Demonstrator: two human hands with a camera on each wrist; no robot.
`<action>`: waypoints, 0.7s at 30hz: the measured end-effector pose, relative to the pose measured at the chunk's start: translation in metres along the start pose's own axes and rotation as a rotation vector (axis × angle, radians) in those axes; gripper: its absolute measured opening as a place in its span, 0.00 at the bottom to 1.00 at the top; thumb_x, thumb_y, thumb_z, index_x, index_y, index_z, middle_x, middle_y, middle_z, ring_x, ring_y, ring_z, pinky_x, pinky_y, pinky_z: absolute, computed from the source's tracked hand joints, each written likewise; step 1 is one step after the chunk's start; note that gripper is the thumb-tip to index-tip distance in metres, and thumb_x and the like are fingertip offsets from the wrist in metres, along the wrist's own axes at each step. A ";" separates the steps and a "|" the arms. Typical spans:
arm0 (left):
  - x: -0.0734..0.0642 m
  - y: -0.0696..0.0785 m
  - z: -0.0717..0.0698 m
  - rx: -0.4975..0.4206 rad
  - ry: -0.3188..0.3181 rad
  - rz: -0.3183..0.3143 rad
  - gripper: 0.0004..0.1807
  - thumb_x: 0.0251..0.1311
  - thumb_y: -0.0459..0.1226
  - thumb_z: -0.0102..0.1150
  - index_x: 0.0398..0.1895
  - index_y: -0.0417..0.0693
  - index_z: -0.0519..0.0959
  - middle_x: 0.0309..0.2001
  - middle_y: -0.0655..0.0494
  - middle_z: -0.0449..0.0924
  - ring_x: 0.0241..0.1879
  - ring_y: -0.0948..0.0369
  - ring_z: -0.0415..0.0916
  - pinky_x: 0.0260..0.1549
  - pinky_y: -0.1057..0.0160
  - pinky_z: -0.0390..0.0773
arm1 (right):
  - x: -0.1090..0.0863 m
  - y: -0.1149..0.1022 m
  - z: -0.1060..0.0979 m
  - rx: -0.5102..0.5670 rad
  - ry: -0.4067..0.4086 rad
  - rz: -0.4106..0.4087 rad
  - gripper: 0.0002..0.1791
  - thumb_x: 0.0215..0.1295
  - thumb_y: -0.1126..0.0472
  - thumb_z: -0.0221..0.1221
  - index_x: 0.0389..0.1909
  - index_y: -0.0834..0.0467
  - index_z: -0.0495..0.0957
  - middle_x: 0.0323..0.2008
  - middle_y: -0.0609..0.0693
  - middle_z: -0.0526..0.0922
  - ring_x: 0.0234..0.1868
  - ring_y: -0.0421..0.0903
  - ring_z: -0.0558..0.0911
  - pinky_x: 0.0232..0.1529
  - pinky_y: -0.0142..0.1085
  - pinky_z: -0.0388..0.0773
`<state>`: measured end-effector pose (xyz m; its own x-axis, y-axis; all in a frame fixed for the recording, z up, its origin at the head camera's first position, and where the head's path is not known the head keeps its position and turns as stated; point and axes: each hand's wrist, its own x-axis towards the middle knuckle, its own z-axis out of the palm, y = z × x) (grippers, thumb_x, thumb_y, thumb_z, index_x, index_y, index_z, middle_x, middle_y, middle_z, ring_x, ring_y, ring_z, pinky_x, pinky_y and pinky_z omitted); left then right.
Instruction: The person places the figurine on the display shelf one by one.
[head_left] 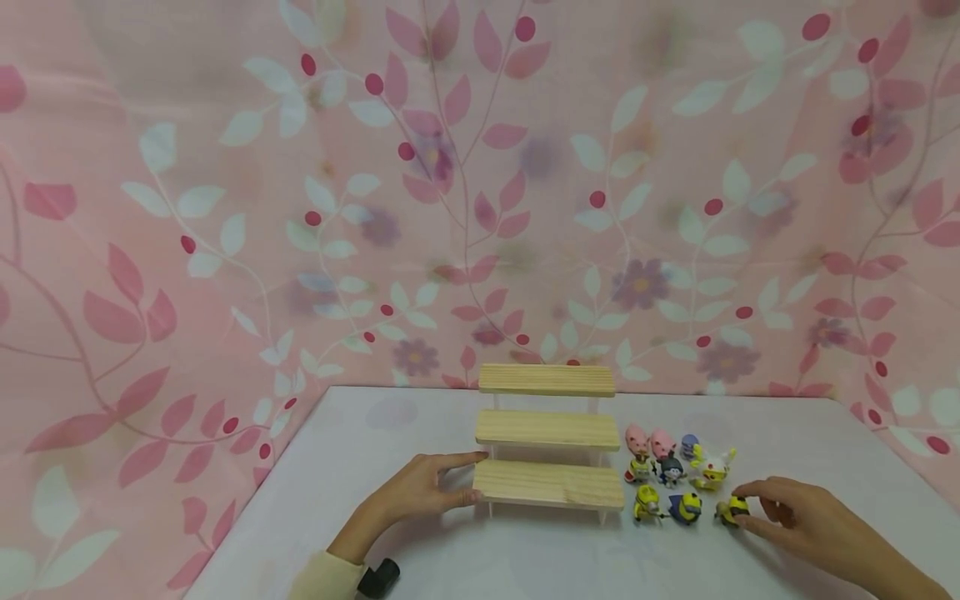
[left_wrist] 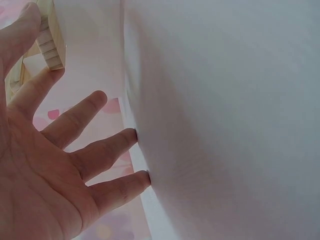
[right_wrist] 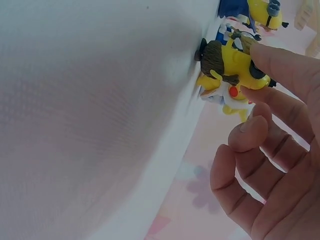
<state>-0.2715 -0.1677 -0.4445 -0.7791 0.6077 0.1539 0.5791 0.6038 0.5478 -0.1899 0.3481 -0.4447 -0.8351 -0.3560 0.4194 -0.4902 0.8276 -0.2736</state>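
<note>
A three-step wooden display stand (head_left: 549, 485) stands mid-table. My left hand (head_left: 427, 487) pinches the left end of its lowest board between thumb and index finger. In the left wrist view the other fingers of my left hand (left_wrist: 65, 150) spread away from the board end (left_wrist: 51, 47). At the right, my right hand (head_left: 813, 525) pinches a yellow minion figurine (head_left: 731, 510) by its head with thumb and index finger. The right wrist view shows this figurine (right_wrist: 225, 62) with a brown lower body and dark feet close to the tabletop; the remaining fingers of my right hand (right_wrist: 280, 155) are bent.
Several small figurines stand between the stand and my right hand: a minion with dark blue clothing (head_left: 686, 507), another yellow minion (head_left: 646, 503), a yellow-and-white one (head_left: 711, 468) and pink-headed ones (head_left: 637, 440). A pink floral cloth (head_left: 480, 208) hangs behind the white table (head_left: 405, 425).
</note>
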 end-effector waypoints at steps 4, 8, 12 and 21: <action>0.000 0.000 0.001 0.002 -0.001 0.008 0.34 0.55 0.63 0.53 0.65 0.67 0.67 0.61 0.61 0.68 0.59 0.57 0.66 0.51 0.48 0.70 | 0.000 -0.001 -0.001 -0.010 -0.017 0.037 0.13 0.48 0.51 0.70 0.36 0.45 0.81 0.19 0.32 0.59 0.20 0.29 0.60 0.17 0.27 0.56; 0.000 0.000 0.000 0.005 0.004 0.017 0.34 0.55 0.64 0.52 0.65 0.66 0.68 0.61 0.61 0.68 0.59 0.57 0.66 0.51 0.48 0.70 | -0.001 -0.004 -0.003 -0.020 0.011 0.028 0.14 0.46 0.52 0.71 0.35 0.44 0.81 0.18 0.33 0.59 0.19 0.29 0.59 0.18 0.27 0.56; 0.000 -0.001 0.000 0.005 0.015 0.031 0.34 0.55 0.63 0.53 0.64 0.64 0.68 0.60 0.61 0.69 0.59 0.57 0.67 0.52 0.48 0.70 | -0.001 -0.008 -0.009 -0.013 0.072 -0.015 0.15 0.43 0.56 0.73 0.34 0.44 0.80 0.18 0.32 0.58 0.18 0.28 0.58 0.18 0.27 0.55; 0.000 -0.002 0.001 -0.004 0.017 0.032 0.33 0.55 0.63 0.54 0.64 0.66 0.69 0.61 0.61 0.69 0.59 0.58 0.66 0.52 0.48 0.70 | 0.005 -0.017 -0.019 -0.035 0.127 -0.050 0.18 0.40 0.58 0.74 0.35 0.44 0.80 0.18 0.32 0.57 0.18 0.28 0.58 0.19 0.26 0.55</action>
<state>-0.2727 -0.1687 -0.4460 -0.7640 0.6178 0.1859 0.6032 0.5817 0.5457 -0.1807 0.3407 -0.4216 -0.7704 -0.3416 0.5383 -0.5199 0.8253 -0.2204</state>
